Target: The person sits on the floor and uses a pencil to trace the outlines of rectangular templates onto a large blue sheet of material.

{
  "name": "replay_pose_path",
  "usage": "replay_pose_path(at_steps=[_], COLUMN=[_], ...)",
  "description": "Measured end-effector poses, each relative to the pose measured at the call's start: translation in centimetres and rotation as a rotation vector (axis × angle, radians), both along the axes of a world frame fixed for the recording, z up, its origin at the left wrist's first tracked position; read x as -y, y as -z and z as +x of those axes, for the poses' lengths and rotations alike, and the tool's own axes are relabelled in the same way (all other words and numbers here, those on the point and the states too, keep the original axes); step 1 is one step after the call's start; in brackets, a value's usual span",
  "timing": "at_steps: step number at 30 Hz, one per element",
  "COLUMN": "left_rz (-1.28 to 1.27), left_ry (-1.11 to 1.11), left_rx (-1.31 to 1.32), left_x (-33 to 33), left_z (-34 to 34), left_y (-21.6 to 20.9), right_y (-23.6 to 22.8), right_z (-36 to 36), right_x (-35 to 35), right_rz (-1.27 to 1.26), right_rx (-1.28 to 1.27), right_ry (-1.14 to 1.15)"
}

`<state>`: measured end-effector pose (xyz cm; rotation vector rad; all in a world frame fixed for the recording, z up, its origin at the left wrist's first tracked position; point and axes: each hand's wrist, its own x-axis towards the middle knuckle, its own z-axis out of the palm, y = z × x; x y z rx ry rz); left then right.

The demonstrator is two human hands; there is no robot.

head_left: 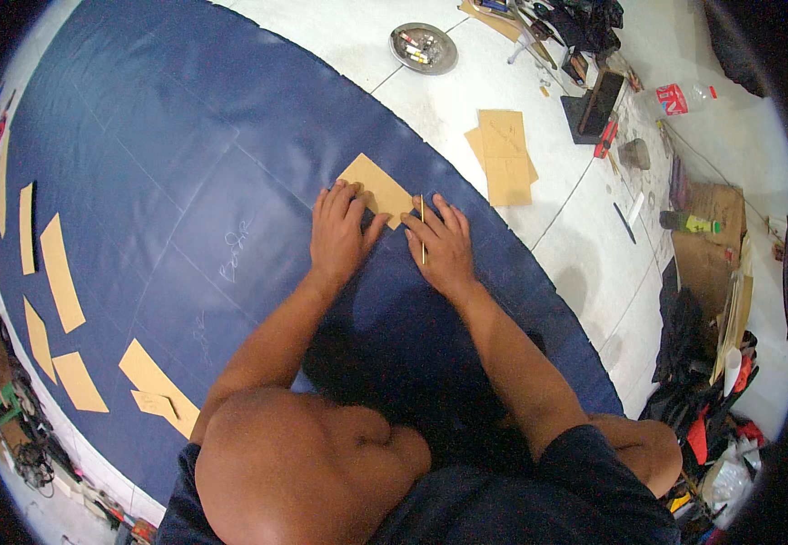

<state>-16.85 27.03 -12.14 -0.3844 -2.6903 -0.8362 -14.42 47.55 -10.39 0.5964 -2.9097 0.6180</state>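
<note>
A large sheet of dark blue material (257, 163) lies spread on the floor, with thin pale lines and handwriting on it. Near its right edge rests a tan cardboard template (383, 186). My left hand (340, 232) lies on the template's left side, fingers stretched out and pressing it down. A slim gold-coloured pen (424, 232) stands between the fingers of my right hand (446, 243), close to the template's right corner. The fingertips of that hand touch the blue sheet; the pen's tip is too small to make out.
More cardboard pieces (62, 272) are scattered at the sheet's left; others (505, 159) lie stacked on white tiles. A metal ashtray (424, 49) sits beyond the sheet. To the right are a phone (603, 102), a plastic bottle (684, 98), a cardboard box (707, 241) and clutter.
</note>
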Motion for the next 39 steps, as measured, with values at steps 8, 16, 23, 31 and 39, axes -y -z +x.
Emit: replay_pose_path(at_steps=[8,16,23,31,39], left_rz=[0.016,0.022,0.044,0.026,-0.013], left_ry=[0.042,0.012,0.012,0.018,0.038], left_rx=[-0.027,-0.019,0.008,0.084,0.04], left_x=[0.2,0.0,-0.2,-0.5,-0.4], left_z=[0.0,0.3,0.1,-0.2,-0.3], left_y=[0.0,-0.1,-0.3,-1.1,-1.1], right_y=[0.4,0.4,-0.1,-3.9,-1.8], right_z=[0.1,0.3,0.1,-6.7,-11.6], right_x=[0.3,0.2,0.0,1.3,4.8], right_rz=[0.007,0.014,0.006,-0.505,-0.515], right_rx=[0.0,0.027,0.024,0.17,0.539], right_ry=[0.018,0.029,0.015,0.184,0.07])
